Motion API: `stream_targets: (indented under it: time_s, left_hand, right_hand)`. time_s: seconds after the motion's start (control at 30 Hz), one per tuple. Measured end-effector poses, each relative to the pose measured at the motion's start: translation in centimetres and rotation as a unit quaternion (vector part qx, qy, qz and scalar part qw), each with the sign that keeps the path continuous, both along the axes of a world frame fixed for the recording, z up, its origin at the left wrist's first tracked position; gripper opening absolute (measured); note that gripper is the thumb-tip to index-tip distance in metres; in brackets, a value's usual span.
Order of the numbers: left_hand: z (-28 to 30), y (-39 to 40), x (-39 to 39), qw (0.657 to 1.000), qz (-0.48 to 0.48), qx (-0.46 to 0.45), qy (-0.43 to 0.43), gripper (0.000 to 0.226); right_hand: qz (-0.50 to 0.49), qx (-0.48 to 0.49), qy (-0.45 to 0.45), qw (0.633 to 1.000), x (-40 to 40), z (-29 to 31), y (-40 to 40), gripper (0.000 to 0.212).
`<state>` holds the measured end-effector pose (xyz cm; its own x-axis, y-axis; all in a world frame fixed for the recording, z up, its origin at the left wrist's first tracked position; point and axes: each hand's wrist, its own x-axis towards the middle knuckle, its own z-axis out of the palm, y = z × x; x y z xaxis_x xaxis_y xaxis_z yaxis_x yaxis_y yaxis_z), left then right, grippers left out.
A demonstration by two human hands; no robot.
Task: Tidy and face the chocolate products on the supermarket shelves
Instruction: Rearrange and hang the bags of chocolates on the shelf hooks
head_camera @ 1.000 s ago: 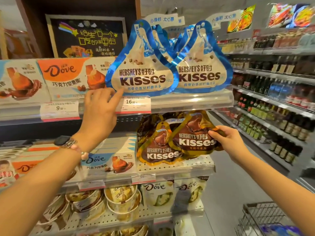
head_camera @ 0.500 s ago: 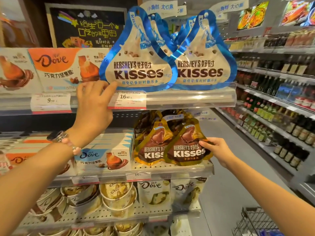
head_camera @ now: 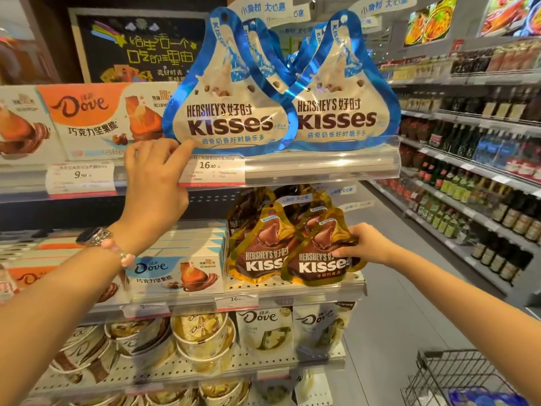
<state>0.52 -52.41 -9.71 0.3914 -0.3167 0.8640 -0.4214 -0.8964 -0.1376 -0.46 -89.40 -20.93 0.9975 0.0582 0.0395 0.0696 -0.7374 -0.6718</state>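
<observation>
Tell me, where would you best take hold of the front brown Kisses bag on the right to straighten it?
Probably its right edge, coming from the open aisle side. The front brown Kisses bag stands upright, overlapping its neighbour on the left, so only its right edge is free. It narrows to a floppy tip, so a pinch at mid-height likely steers it better. The right hand already holds it there.

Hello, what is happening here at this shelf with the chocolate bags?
A person is tidying chocolate on supermarket shelves. The left hand reaches to the top shelf, a fingertip touching the bottom edge of the left blue Kisses bag. The right hand pinches the right brown Kisses bag on the shelf below. Both bags stand upright, labels facing out.
</observation>
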Motion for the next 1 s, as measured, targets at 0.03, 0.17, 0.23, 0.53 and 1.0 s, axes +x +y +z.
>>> stream_targets:
  time_s: [0.03, 0.17, 0.23, 0.53, 1.0]
  left_hand:
    - [0.0, -0.1, -0.1, 1.0, 0.001, 0.0, 0.0, 0.068]
    - [0.0, 0.0, -0.1, 1.0, 0.003, -0.001, 0.001, 0.071]
    - [0.0, 0.0, -0.1, 1.0, 0.005, -0.003, -0.001, 0.071]
    - [-0.3, -0.1, -0.8, 1.0, -0.006, -0.005, 0.004, 0.072]
    - [-11.2, -6.6, 1.6, 0.927, -0.08, -0.059, 0.361, 0.071]
  right_hand:
    - [-0.005, -0.007, -0.007, 1.0, 0.1, 0.0, 0.2, 0.02]
    - [-0.009, 0.01, -0.004, 1.0, 0.0, -0.2, 0.6, 0.019]
    - [-0.011, 0.01, 0.001, 1.0, -0.1, -0.2, 0.7, 0.023]
    - [-0.022, 0.081, -0.032, 0.996, -1.9, 0.0, 1.2, 0.061]
    - [-0.036, 0.195, -0.008, 0.98, -2.0, 1.1, 0.8, 0.057]
